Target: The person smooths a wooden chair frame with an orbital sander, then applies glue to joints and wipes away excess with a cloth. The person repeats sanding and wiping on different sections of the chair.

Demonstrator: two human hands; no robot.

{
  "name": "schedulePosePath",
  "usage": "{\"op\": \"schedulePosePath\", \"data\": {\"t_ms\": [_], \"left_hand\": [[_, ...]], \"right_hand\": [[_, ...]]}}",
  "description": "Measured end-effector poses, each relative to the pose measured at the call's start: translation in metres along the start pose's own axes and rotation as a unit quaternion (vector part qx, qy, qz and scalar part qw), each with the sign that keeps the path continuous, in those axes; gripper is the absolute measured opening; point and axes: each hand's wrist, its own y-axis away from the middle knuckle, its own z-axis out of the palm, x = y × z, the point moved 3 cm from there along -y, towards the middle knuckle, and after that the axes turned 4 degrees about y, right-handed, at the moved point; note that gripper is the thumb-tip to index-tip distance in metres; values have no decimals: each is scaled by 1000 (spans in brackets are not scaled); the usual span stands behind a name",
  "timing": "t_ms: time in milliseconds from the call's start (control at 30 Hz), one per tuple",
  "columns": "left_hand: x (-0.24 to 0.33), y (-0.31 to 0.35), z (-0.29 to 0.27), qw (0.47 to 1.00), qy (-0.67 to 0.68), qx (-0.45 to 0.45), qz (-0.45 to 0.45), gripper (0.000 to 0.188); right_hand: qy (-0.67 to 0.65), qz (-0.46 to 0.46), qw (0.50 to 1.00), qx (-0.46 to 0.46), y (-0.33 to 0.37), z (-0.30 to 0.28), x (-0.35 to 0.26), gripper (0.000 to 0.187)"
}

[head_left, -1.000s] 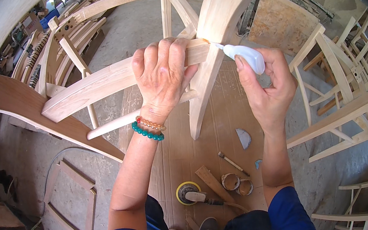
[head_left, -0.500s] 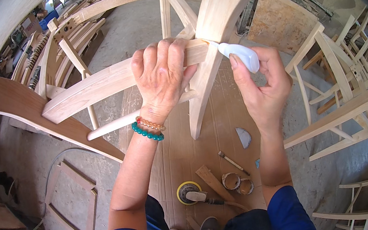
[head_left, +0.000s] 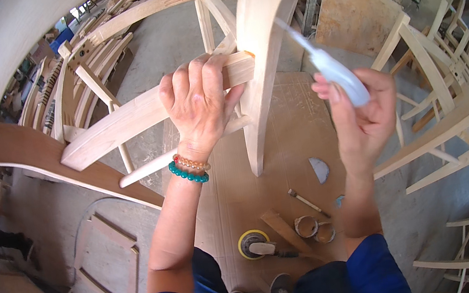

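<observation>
My left hand (head_left: 200,108), with beaded bracelets on the wrist, grips a pale wooden rail (head_left: 123,125) of an unfinished chair frame where it meets an upright leg (head_left: 260,53). My right hand (head_left: 361,110) holds a white glue bottle (head_left: 335,72) with a long thin nozzle. The nozzle points up and left toward the leg, a short way off the joint.
A plywood sheet (head_left: 284,157) lies on the floor below, with a yellow-rimmed sander (head_left: 254,244), a brush (head_left: 305,199), two small tins (head_left: 313,228) and a wood offcut (head_left: 282,229). Unfinished chair frames (head_left: 442,87) stand at right, curved chair parts (head_left: 59,93) at left.
My right hand has drawn the glue bottle back to the right, away from the joint between rail and leg. My left hand keeps its grip on the rail.
</observation>
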Motion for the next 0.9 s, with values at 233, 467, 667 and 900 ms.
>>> {"op": "schedulePosePath", "data": {"t_ms": [233,467,667,900], "left_hand": [[-1,0,-1,1000,-24,10,7,62],[3,-4,0,998,-49,23,13,65],[1,-6,11,993,-94,50,58,64],[-8,5,12,978,-198,29,59,73]], "right_hand": [[-42,298,954,8,77,-74,65,24],[52,577,814,40,295,-153,202,25],[89,626,774,24,380,-182,229,19],[132,627,768,-15,395,-182,252,23]]}}
